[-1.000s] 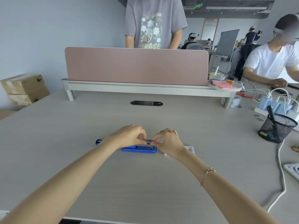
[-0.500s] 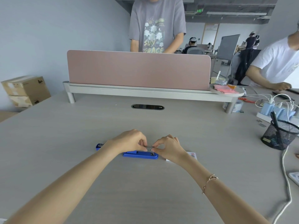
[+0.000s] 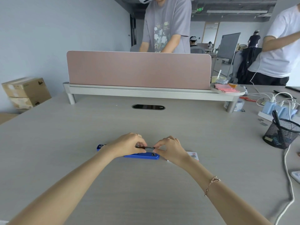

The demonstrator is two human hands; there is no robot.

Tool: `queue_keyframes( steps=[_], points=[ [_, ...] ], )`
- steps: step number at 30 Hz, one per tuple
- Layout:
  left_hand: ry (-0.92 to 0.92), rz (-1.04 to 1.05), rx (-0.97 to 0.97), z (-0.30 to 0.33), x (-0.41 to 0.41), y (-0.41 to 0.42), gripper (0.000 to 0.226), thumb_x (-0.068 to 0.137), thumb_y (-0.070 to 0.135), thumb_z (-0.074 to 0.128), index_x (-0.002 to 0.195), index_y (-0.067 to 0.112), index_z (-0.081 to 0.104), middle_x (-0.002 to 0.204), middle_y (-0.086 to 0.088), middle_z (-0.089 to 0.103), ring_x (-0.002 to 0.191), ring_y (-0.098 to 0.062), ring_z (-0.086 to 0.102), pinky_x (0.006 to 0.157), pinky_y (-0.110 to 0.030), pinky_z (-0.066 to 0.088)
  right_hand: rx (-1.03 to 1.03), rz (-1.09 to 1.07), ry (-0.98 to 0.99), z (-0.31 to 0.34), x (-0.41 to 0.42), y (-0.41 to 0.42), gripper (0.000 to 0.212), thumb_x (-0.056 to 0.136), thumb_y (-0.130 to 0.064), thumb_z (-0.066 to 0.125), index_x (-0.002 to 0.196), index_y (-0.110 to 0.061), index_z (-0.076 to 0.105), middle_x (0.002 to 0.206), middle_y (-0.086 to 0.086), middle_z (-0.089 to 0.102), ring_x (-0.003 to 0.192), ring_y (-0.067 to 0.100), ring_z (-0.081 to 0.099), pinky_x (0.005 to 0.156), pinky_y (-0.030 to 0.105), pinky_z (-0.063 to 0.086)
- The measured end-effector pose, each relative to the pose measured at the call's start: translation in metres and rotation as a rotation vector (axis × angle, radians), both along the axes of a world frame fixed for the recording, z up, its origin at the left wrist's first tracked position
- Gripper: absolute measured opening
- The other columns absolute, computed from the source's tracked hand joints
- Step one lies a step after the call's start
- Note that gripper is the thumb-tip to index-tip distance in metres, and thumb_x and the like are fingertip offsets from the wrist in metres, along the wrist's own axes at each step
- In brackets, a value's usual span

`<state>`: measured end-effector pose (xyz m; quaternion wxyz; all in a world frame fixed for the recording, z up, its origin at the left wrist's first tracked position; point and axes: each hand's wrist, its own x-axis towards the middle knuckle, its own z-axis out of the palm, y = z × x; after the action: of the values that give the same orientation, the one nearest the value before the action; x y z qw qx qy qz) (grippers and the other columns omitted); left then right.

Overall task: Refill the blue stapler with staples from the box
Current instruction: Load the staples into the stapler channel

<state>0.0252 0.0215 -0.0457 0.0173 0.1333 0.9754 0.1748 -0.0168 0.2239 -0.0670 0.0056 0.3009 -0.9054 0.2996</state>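
The blue stapler lies flat and opened out on the desk in front of me, its lid end poking out to the left past my wrist. My left hand grips the metal magazine rail above the base. My right hand pinches a thin strip of staples at the rail's right end. The white staple box with red print lies just right of my right hand, mostly hidden behind it.
A black mesh pen cup stands at the right, with a power strip and blue chargers behind it and a white cable trailing toward me. A pink divider crosses the far desk; people stand behind it and at right.
My hands and the stapler have stayed in place, fingers still working at the rail. The head camera has tilted up slightly; the person at right has stood up.
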Motion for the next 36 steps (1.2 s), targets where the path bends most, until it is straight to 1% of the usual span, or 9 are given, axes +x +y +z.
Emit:
queue_keyframes(
  steps=[3, 7, 12, 16, 21, 27, 30, 33, 36],
  points=[
    [-0.008, 0.002, -0.063, 0.001, 0.004, -0.014, 0.026, 0.085, 0.038, 0.067, 0.109, 0.028, 0.068, 0.098, 0.012, 0.060, 0.091, -0.009, 0.057, 0.079, -0.028, 0.048, 0.025, 0.003, 0.025, 0.000, 0.003, 0.003, 0.019, 0.083, -0.032, 0.063, 0.096, -0.021, 0.071, 0.106, -0.008, 0.071, 0.112, 0.016, 0.044, 0.097, 0.029, 0.029],
    [-0.025, 0.075, -0.114, 0.006, 0.016, -0.056, 0.033, 0.084, 0.042, 0.068, 0.114, 0.030, 0.065, 0.110, 0.012, 0.061, 0.102, -0.008, 0.056, 0.090, -0.030, 0.046, 0.072, 0.033, -0.007, -0.001, 0.005, 0.010, 0.020, 0.079, -0.035, 0.065, 0.097, -0.025, 0.069, 0.103, -0.008, 0.067, 0.112, 0.017, 0.042, 0.094, 0.027, 0.027],
    [-0.100, 0.158, -0.118, 0.006, 0.031, -0.095, 0.028, 0.080, 0.039, 0.072, 0.108, 0.036, 0.066, 0.104, 0.012, 0.060, 0.097, -0.006, 0.054, 0.086, -0.028, 0.045, 0.116, 0.056, -0.005, 0.000, 0.004, 0.011, 0.021, 0.078, -0.036, 0.065, 0.097, -0.028, 0.068, 0.099, -0.006, 0.068, 0.108, 0.018, 0.043, 0.093, 0.028, 0.028],
    [-0.136, 0.213, 0.003, -0.004, 0.040, -0.113, 0.032, 0.073, 0.039, 0.079, 0.103, 0.035, 0.067, 0.098, 0.005, 0.061, 0.093, -0.010, 0.056, 0.087, -0.032, 0.046, 0.126, 0.051, -0.008, -0.002, 0.002, 0.008, 0.023, 0.074, -0.040, 0.068, 0.095, -0.028, 0.067, 0.087, -0.009, 0.056, 0.098, 0.015, 0.042, 0.091, 0.029, 0.031],
    [-0.098, 0.291, 0.132, -0.015, 0.045, -0.122, 0.021, 0.075, 0.029, 0.080, 0.091, 0.034, 0.068, 0.093, 0.000, 0.059, 0.086, -0.017, 0.058, 0.079, -0.027, 0.044, 0.079, 0.043, -0.049, -0.003, 0.004, 0.009, 0.019, 0.074, -0.038, 0.071, 0.091, -0.033, 0.066, 0.091, -0.010, 0.055, 0.102, 0.016, 0.044, 0.087, 0.027, 0.026],
    [-0.112, 0.252, 0.053, -0.006, 0.040, -0.121, 0.019, 0.080, 0.023, 0.075, 0.086, 0.034, 0.062, 0.087, 0.006, 0.061, 0.084, -0.014, 0.056, 0.077, -0.030, 0.044, 0.127, 0.049, -0.031, 0.000, 0.003, 0.007, 0.027, 0.075, -0.039, 0.070, 0.098, -0.027, 0.067, 0.093, -0.008, 0.055, 0.101, 0.015, 0.042, 0.086, 0.027, 0.025],
    [-0.105, 0.228, 0.006, 0.008, 0.037, -0.118, 0.017, 0.082, 0.022, 0.073, 0.089, 0.031, 0.062, 0.089, 0.006, 0.058, 0.088, -0.015, 0.056, 0.081, -0.031, 0.044, 0.112, 0.063, -0.058, 0.000, 0.003, 0.007, 0.018, 0.074, -0.038, 0.071, 0.090, -0.033, 0.064, 0.095, -0.005, 0.057, 0.102, 0.016, 0.044, 0.088, 0.028, 0.027],
    [-0.085, 0.202, -0.002, 0.022, 0.034, -0.116, 0.016, 0.083, 0.022, 0.072, 0.095, 0.029, 0.065, 0.093, 0.006, 0.059, 0.089, -0.011, 0.055, 0.082, -0.027, 0.043, 0.101, 0.067, -0.077, 0.001, 0.004, 0.007, 0.015, 0.074, -0.036, 0.071, 0.088, -0.032, 0.064, 0.098, -0.001, 0.059, 0.103, 0.018, 0.047, 0.090, 0.029, 0.029],
    [-0.069, 0.189, 0.002, 0.033, 0.032, -0.110, 0.018, 0.082, 0.024, 0.073, 0.093, 0.035, 0.064, 0.098, 0.004, 0.063, 0.092, -0.011, 0.054, 0.084, -0.029, 0.044, 0.091, 0.063, -0.081, 0.001, 0.005, 0.007, 0.014, 0.075, -0.035, 0.071, 0.085, -0.033, 0.062, 0.102, 0.002, 0.061, 0.103, 0.019, 0.048, 0.090, 0.028, 0.029]
  ],
)
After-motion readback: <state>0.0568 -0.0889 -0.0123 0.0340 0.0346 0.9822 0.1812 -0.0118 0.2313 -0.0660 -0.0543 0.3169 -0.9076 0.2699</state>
